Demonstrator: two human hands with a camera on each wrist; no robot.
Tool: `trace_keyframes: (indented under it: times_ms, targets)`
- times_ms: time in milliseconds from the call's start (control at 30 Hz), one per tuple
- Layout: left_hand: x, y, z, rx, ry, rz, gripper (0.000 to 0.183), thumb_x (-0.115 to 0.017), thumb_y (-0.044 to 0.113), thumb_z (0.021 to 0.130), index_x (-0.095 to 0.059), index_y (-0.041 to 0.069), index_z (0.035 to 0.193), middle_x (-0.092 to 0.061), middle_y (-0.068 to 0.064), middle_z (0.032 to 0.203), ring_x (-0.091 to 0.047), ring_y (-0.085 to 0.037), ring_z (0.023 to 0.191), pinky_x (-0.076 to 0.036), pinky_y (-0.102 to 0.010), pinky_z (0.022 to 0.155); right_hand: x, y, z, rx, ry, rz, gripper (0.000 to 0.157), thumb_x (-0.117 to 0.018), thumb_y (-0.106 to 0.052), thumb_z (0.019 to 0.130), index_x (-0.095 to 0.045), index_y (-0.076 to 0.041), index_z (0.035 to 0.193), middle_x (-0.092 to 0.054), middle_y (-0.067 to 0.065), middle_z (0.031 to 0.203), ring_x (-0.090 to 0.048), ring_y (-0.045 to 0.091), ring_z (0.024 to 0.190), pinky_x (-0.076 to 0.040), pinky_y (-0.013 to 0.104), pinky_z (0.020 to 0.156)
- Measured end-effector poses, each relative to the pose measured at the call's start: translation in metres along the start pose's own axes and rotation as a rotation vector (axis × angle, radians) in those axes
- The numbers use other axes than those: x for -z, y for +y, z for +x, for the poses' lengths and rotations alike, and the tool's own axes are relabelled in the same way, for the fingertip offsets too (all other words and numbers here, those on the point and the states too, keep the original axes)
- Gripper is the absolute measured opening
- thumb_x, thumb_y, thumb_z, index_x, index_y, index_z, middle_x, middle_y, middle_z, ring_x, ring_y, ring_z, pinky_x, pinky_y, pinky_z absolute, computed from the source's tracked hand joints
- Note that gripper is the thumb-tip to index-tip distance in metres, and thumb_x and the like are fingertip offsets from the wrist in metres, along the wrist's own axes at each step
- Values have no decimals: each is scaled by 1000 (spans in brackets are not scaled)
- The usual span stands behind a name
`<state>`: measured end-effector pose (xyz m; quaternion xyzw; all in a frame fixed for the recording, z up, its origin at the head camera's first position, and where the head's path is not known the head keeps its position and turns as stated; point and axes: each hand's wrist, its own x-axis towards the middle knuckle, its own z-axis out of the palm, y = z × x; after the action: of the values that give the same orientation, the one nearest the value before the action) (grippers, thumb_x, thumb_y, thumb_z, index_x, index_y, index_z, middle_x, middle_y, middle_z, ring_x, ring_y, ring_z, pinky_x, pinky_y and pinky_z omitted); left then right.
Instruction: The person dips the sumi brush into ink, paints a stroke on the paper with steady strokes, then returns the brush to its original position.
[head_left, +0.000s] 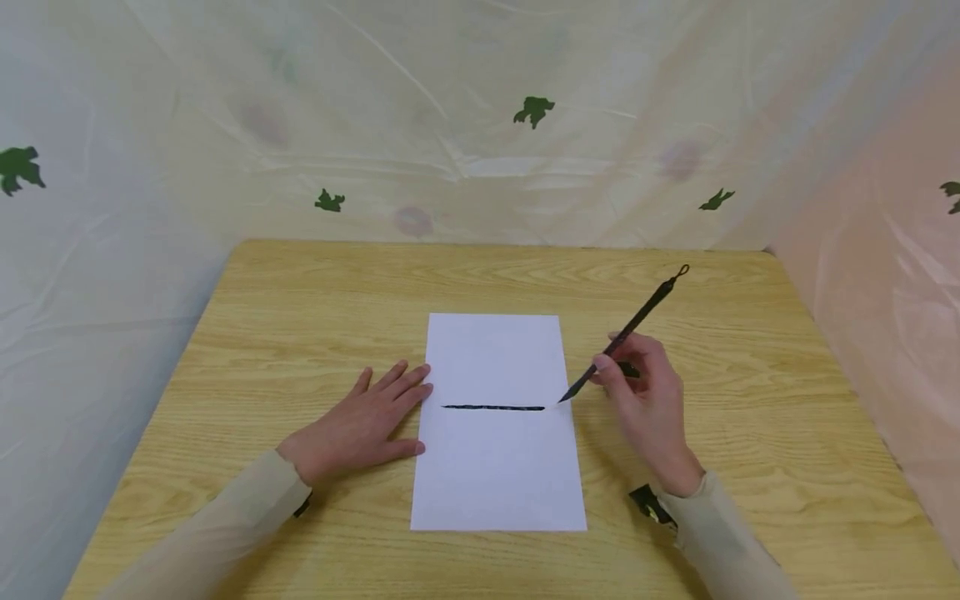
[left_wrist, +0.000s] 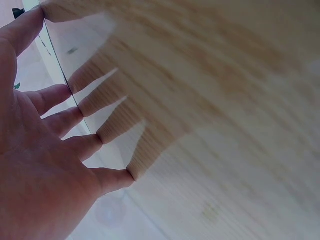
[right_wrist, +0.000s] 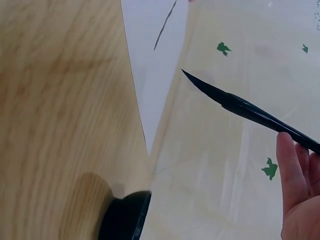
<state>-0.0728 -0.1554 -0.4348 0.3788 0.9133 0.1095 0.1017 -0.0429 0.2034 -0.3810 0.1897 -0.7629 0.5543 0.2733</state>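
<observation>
My right hand (head_left: 651,408) pinches a black ink brush (head_left: 641,312) between thumb and fingers. The brush slants, its hanging loop up to the right and its pointed bristles down to the left. In the right wrist view the brush (right_wrist: 250,111) shows its tip raised off the surface. Under it lies a white sheet of paper (head_left: 495,483) with one horizontal black stroke (head_left: 491,407) across its middle. Spread fingers of my left hand (head_left: 356,433) rest flat, fingertips at the sheet's left edge; the left wrist view shows that hand (left_wrist: 45,155) with fingers splayed on the tabletop.
A small black dish (right_wrist: 125,215) stands on the wooden table (head_left: 750,333) close to the right hand, which mostly hides it in the head view. Pale draped sheets (head_left: 450,125) with dark green leaf-like shapes hang behind and at both sides of the table.
</observation>
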Motion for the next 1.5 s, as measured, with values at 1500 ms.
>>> trace_keyframes:
  times_ms: [1500]
  targets:
    - [0, -1, -1, -24, 13, 29, 77, -55, 58, 92, -36, 11, 150, -18, -4, 160, -15, -31, 145, -20, -67, 105, 99, 4, 2, 168, 253, 264, 34, -57, 24, 83, -45, 25, 114, -61, 30, 98, -67, 27, 88, -54, 26, 78]
